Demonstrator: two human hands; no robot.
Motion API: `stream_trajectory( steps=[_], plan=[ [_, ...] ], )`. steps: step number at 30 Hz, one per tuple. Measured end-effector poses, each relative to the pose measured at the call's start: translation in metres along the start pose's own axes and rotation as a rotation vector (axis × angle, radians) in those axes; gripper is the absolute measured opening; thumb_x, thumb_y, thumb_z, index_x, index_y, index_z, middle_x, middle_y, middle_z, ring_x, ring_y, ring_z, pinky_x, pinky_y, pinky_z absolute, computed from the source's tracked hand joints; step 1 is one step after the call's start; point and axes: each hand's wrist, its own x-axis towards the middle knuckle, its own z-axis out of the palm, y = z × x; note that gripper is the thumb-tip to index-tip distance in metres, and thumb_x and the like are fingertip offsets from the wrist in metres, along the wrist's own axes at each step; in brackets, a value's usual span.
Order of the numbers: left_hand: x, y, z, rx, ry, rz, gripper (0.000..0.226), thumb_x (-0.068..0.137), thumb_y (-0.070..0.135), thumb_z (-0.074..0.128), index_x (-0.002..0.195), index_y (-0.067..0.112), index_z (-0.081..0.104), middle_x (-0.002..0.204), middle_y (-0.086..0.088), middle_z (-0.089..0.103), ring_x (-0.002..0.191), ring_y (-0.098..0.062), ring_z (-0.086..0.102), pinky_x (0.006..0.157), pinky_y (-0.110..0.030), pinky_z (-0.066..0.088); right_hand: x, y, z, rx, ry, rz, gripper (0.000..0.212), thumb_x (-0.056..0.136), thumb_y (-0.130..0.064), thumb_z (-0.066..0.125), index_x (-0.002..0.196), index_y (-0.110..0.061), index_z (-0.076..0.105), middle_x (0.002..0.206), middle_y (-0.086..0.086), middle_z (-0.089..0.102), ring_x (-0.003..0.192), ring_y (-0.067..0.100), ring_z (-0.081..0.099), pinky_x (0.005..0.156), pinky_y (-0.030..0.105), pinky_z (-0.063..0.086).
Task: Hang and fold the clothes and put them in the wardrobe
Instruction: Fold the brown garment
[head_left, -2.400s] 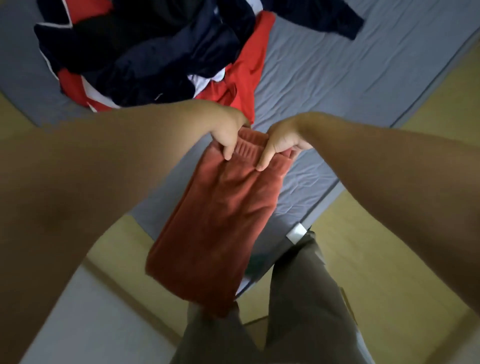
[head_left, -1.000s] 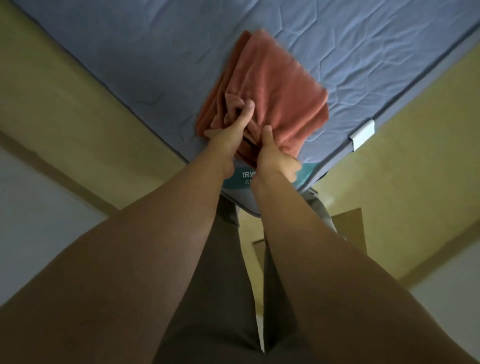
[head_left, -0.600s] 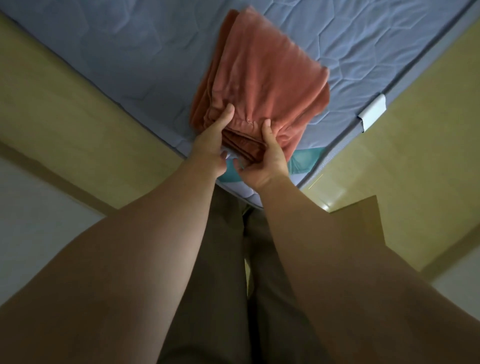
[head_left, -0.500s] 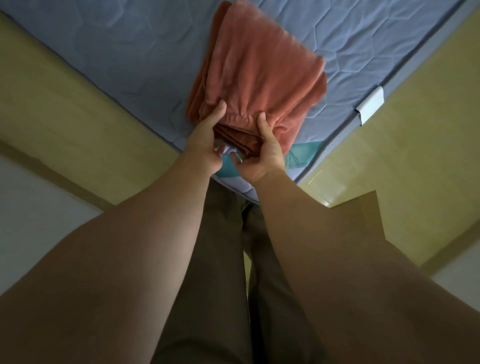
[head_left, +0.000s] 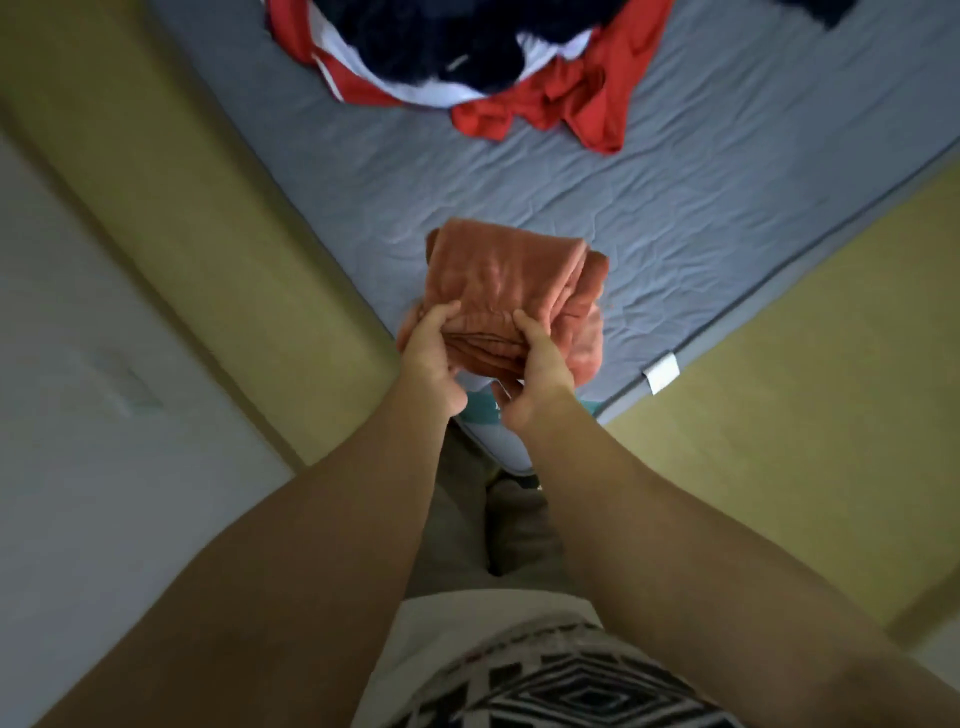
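Observation:
A folded rust-orange garment (head_left: 511, 280) is held above the near corner of the grey-blue mattress (head_left: 701, 208). My left hand (head_left: 431, 358) grips its near left edge, thumb on top and fingers underneath. My right hand (head_left: 535, 364) grips the near right edge the same way. A pile of red, white and dark navy clothes (head_left: 467, 57) lies at the far end of the mattress. The wardrobe is not in view.
Yellow-green floor (head_left: 805, 389) surrounds the mattress on both sides. A pale wall or panel (head_left: 93, 415) runs along the left. A white tag (head_left: 661, 372) sticks out from the mattress edge at right. My legs stand at the mattress corner.
The hanging garment was folded on the mattress. Both hands took its near edge and have now lifted the bundle off the surface; the view has tilted up, showing the clothes pile again.

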Motion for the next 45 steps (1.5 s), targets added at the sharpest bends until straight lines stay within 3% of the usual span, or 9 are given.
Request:
stream_trajectory(
  steps=[4,7,11,17,21,27,31,39,45],
  plan=[
    [-0.084,0.061,-0.019,-0.181,0.001,0.199,0.031,0.083,0.044,0.077,0.111,0.032,0.072,0.098,0.003,0.078,0.083,-0.015,0.076,0.067,-0.026,0.053,-0.093,-0.008,0.045,-0.169,-0.136,-0.093,0.063,0.067,-0.042,0.087,0.121,-0.02,0.065,0.111,-0.001,0.074,0.1,0.017,0.068,0.077,0.033,0.05],
    [-0.136,0.119,-0.037,-0.305,-0.022,0.307,0.017,0.085,0.05,0.075,0.078,0.035,0.079,0.088,0.002,0.079,0.076,-0.016,0.076,0.056,-0.025,0.057,-0.156,-0.009,0.097,-0.27,-0.257,-0.179,0.063,0.065,-0.039,0.088,0.121,-0.019,0.067,0.107,-0.003,0.075,0.096,0.014,0.07,0.071,0.029,0.048],
    [-0.179,0.207,-0.067,-0.431,-0.008,0.422,0.017,0.089,0.038,0.069,0.085,0.021,0.073,0.08,-0.002,0.078,0.066,-0.017,0.075,0.051,-0.021,0.054,-0.227,-0.006,0.179,-0.342,-0.416,-0.29,0.071,0.062,-0.038,0.091,0.122,-0.015,0.062,0.108,0.0,0.074,0.095,0.015,0.07,0.07,0.028,0.048],
    [-0.212,0.361,-0.121,-0.539,-0.079,0.608,0.026,0.086,0.032,0.065,0.067,0.019,0.078,0.084,-0.005,0.078,0.07,-0.02,0.075,0.06,-0.024,0.054,-0.307,0.016,0.319,-0.352,-0.609,-0.43,0.072,0.065,-0.037,0.09,0.125,-0.013,0.058,0.11,0.001,0.074,0.097,0.014,0.07,0.069,0.028,0.046],
    [-0.23,0.474,-0.163,-0.545,-0.124,0.7,0.015,0.085,0.032,0.067,0.09,0.019,0.075,0.094,-0.005,0.078,0.082,-0.021,0.074,0.068,-0.027,0.054,-0.361,0.031,0.43,-0.345,-0.7,-0.504,0.071,0.071,-0.036,0.087,0.13,-0.01,0.058,0.114,0.004,0.073,0.101,0.018,0.07,0.07,0.03,0.046],
    [-0.261,0.619,-0.211,-0.602,-0.166,0.784,0.037,0.078,0.03,0.077,0.112,0.015,0.073,0.103,-0.007,0.077,0.094,-0.024,0.075,0.072,-0.03,0.057,-0.435,0.045,0.565,-0.309,-0.778,-0.592,0.076,0.067,-0.041,0.089,0.131,-0.014,0.058,0.116,0.001,0.072,0.105,0.018,0.067,0.076,0.032,0.047],
    [-0.268,0.703,-0.228,-0.644,-0.204,0.839,0.04,0.075,0.029,0.082,0.111,0.014,0.072,0.104,-0.008,0.077,0.096,-0.026,0.074,0.091,-0.037,0.057,-0.465,0.045,0.649,-0.258,-0.818,-0.671,0.074,0.064,-0.04,0.091,0.127,-0.016,0.059,0.116,-0.001,0.072,0.104,0.017,0.067,0.081,0.032,0.05],
    [-0.228,0.895,-0.243,-0.614,-0.228,0.897,0.049,0.071,0.029,0.084,0.115,0.013,0.07,0.104,-0.007,0.077,0.093,-0.026,0.074,0.085,-0.036,0.059,-0.477,0.034,0.844,-0.124,-0.83,-0.724,0.082,0.062,-0.038,0.092,0.13,-0.012,0.054,0.111,-0.001,0.07,0.098,0.018,0.068,0.079,0.032,0.054],
    [-0.191,1.054,-0.265,-0.592,-0.197,0.949,0.059,0.071,0.025,0.085,0.125,0.014,0.065,0.111,-0.011,0.074,0.1,-0.03,0.072,0.095,-0.042,0.057,-0.484,0.012,1.011,-0.143,-0.887,-0.665,0.08,0.064,-0.036,0.092,0.132,-0.014,0.056,0.113,0.001,0.071,0.1,0.019,0.069,0.083,0.032,0.055]
  ],
)
